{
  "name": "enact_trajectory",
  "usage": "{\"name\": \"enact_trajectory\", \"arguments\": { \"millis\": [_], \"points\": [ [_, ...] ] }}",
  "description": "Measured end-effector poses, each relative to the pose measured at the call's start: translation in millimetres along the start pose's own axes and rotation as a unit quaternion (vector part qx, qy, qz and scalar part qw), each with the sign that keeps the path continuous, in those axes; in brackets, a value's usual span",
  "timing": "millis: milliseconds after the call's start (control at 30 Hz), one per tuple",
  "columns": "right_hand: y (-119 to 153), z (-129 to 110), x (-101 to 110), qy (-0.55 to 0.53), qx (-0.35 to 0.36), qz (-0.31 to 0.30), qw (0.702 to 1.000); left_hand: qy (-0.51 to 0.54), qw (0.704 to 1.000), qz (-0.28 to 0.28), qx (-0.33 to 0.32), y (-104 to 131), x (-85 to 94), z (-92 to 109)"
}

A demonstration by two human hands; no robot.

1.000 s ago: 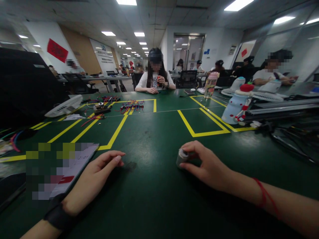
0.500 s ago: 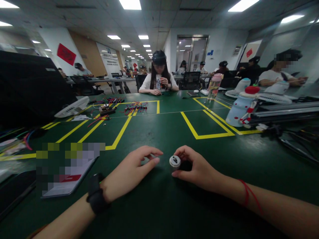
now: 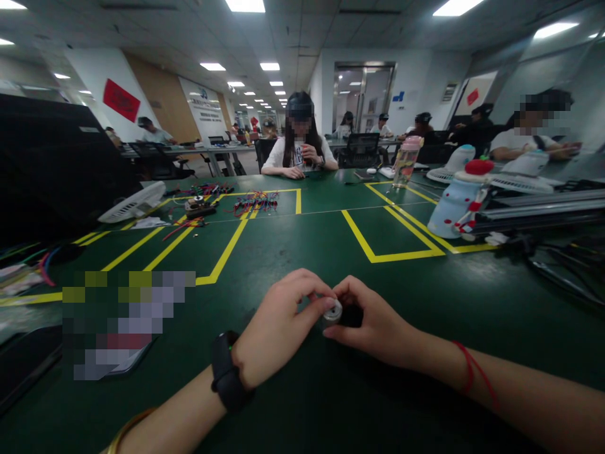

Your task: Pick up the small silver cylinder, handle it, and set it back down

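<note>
A small metal motor, a silvery cylinder, stands upright on the green table in front of me. My right hand grips its side between thumb and fingers. From the left, my left hand reaches over, thumb and forefinger pinched at the motor's top by the short shaft. Those fingertips hide part of the top, so the exact spot they grip is hard to see.
Tangled wires and a small white fan lie far left. A blurred-out flat item rests near left. A blue bottle, metal rails and black cables occupy the right. A person sits opposite.
My left hand has moved right, from apart with empty fingers to a pinch at the motor's top. My right hand keeps its hold, nearly still.
</note>
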State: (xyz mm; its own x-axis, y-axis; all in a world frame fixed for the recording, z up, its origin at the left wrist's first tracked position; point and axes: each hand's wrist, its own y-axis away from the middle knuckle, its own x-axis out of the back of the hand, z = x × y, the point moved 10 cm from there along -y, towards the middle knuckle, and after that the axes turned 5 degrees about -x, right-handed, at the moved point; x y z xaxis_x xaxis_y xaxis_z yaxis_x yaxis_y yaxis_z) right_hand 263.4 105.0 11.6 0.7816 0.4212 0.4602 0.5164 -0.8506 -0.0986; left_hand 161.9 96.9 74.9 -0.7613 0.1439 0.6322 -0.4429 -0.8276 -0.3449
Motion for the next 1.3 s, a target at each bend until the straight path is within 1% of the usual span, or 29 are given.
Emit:
{"name": "enact_trajectory", "arguments": {
  "millis": [67, 133, 167, 233, 300, 400, 500, 567, 633, 700, 767, 833, 867, 933, 1000, 1067, 1133, 1167, 1200, 1233, 1267, 1300],
  "points": [
    [1.1, -3.1, 4.4, 0.027, 0.002, 0.011, 1.000, 0.008, 0.999, 0.030, 0.035, 1.2, 7.3, -11.7],
    [2.3, -4.4, 9.2, 0.050, -0.001, 0.019, 0.999, 0.007, 0.998, 0.028, 0.058, 3.3, 7.9, -23.2],
    [2.8, -4.1, 11.4, 0.058, -0.004, 0.022, 0.998, 0.003, 0.998, 0.014, 0.058, 4.4, 4.5, -26.9],
    [3.6, -2.5, 15.1, 0.065, -0.007, 0.028, 0.997, -0.018, 0.999, -0.028, 0.039, 7.0, -7.8, -30.2],
    [4.1, -0.6, 17.6, 0.068, -0.005, 0.036, 0.997, -0.061, 0.996, -0.056, 0.022, 10.5, -20.1, -32.0],
    [4.4, 1.0, 17.6, 0.073, 0.002, 0.040, 0.997, -0.122, 0.990, -0.066, 0.023, 14.8, -30.0, -36.5],
    [4.0, 1.3, 15.5, 0.075, 0.005, 0.037, 0.996, -0.111, 0.991, -0.071, 0.028, 15.3, -32.3, -38.3],
    [3.7, 0.5, 17.7, 0.073, 0.004, 0.045, 0.996, -0.072, 0.994, -0.069, 0.032, 13.6, -28.2, -37.7],
    [4.8, 0.0, 25.6, 0.066, -0.001, 0.058, 0.996, -0.025, 0.997, -0.054, 0.053, 12.8, -17.2, -40.1],
    [9.3, 0.6, 42.7, 0.062, -0.007, 0.082, 0.995, 0.014, 0.995, -0.031, 0.093, 16.7, -0.1, -48.9],
    [19.6, 6.1, 72.8, 0.078, -0.025, 0.127, 0.989, 0.044, 0.990, 0.008, 0.135, 27.4, 23.4, -63.4],
    [37.5, 20.5, 115.6, 0.126, -0.072, 0.193, 0.970, 0.073, 0.981, 0.072, 0.165, 44.2, 51.3, -81.8],
    [49.2, 30.4, 139.5, 0.163, -0.102, 0.227, 0.955, 0.088, 0.975, 0.106, 0.176, 54.1, 64.0, -91.9],
    [75.2, 53.1, 186.2, 0.245, -0.164, 0.279, 0.914, 0.121, 0.962, 0.156, 0.190, 72.4, 80.7, -110.4],
    [101.2, 77.0, 226.9, 0.316, -0.215, 0.312, 0.870, 0.134, 0.954, 0.180, 0.199, 84.7, 86.9, -124.5],
    [123.8, 98.6, 258.2, 0.366, -0.252, 0.333, 0.832, 0.134, 0.950, 0.192, 0.206, 90.1, 87.0, -133.3],
    [138.8, 112.5, 275.8, 0.399, -0.274, 0.338, 0.807, 0.133, 0.948, 0.201, 0.210, 90.6, 85.3, -137.9],
    [143.2, 113.6, 279.9, 0.418, -0.277, 0.343, 0.794, 0.132, 0.947, 0.203, 0.212, 90.0, 84.5, -139.2],
    [144.9, 108.1, 280.2, 0.445, -0.269, 0.353, 0.778, 0.130, 0.946, 0.203, 0.214, 89.3, 83.6, -140.0],
    [143.2, 96.0, 275.7, 0.476, -0.245, 0.366, 0.761, 0.127, 0.947, 0.201, 0.216, 88.6, 82.9, -140.3],
    [138.5, 78.5, 266.0, 0.508, -0.207, 0.380, 0.744, 0.124, 0.948, 0.197, 0.218, 88.1, 82.1, -140.2],
    [129.7, 59.1, 249.8, 0.534, -0.161, 0.383, 0.737, 0.121, 0.949, 0.192, 0.220, 87.8, 81.6, -139.8]
  ]
}}
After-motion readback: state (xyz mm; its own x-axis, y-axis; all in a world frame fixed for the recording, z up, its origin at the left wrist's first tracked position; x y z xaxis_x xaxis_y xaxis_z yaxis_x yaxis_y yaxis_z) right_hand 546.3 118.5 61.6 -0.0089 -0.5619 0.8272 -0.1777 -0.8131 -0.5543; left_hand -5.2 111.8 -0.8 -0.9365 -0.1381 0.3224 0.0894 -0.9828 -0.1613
